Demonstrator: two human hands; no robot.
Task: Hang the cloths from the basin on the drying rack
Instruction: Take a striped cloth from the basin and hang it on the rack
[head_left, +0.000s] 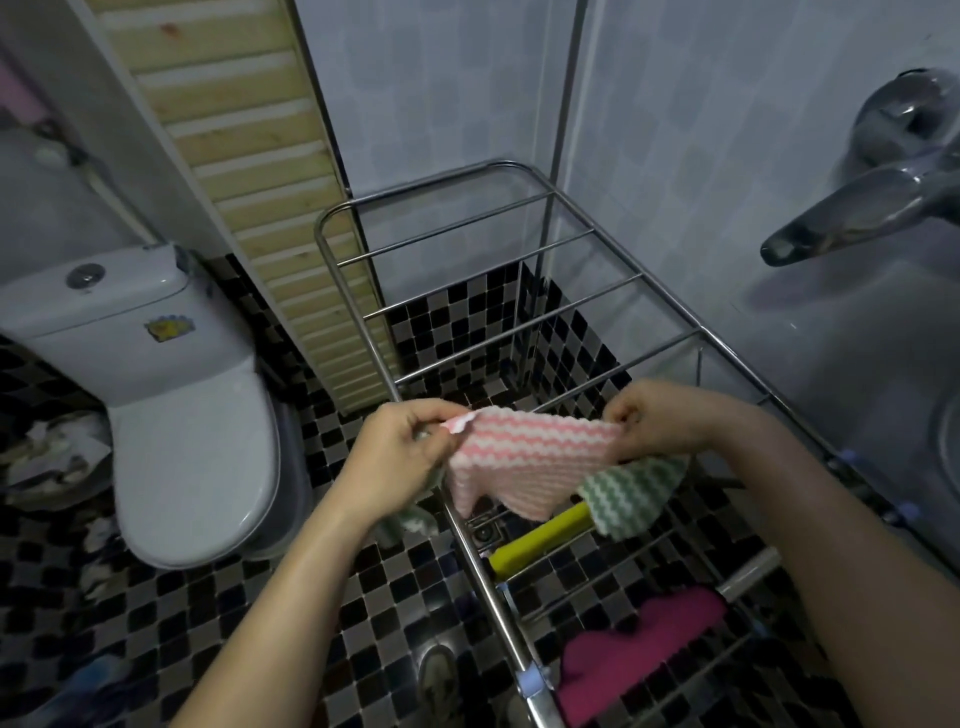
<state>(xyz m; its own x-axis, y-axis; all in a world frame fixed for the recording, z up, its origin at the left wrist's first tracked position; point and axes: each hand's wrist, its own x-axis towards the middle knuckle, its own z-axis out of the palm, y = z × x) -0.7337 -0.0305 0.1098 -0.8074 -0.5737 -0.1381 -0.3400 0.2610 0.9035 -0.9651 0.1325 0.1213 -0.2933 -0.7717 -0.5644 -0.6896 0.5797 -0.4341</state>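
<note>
Two cloths on drying rack (501, 297) (green cloth (631, 496), magenta cloth (639, 649)); left hand (400, 447), right hand (660, 421) pinch pink cloth (524, 457)

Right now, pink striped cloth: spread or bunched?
Spread. The left hand and right hand pinch the pink striped cloth at its upper corners, flat between them over the drying rack. Cannot tell if it touches a rail.
</note>
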